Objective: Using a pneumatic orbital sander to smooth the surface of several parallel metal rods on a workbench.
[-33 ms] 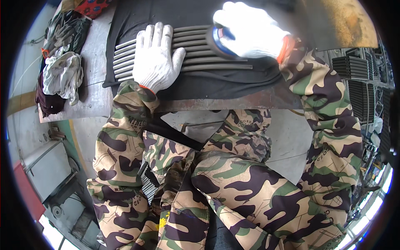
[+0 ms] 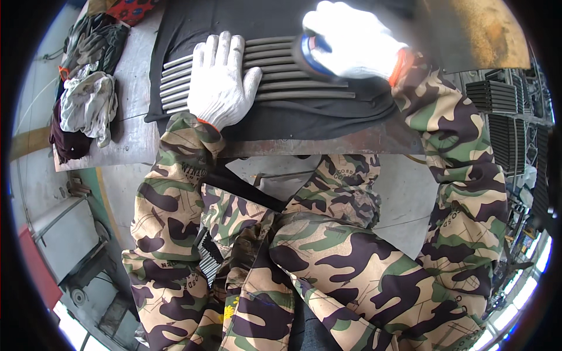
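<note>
Camouflage trousers (image 2: 328,275) in tan, green and dark brown fill the lower middle of the frame, the cloth creased over the knees. Above them, the rusty front edge of a steel bench (image 2: 328,143) is crossed from left to right. A black mat (image 2: 304,117) is spread over the bench top, and a row of grey ribbed bars (image 2: 304,88), long and narrow, is laid side by side on it at upper centre. The left hand (image 2: 219,82), in a white knitted glove, is pressed flat and spread open on the left part of the bars, nothing gripped. At upper right the right hand (image 2: 351,38), likewise gloved, is closed over a round blue-edged disc tool (image 2: 310,55) set against the bars. A heap of worn grey gloves (image 2: 88,99) is seen at upper left.
</note>
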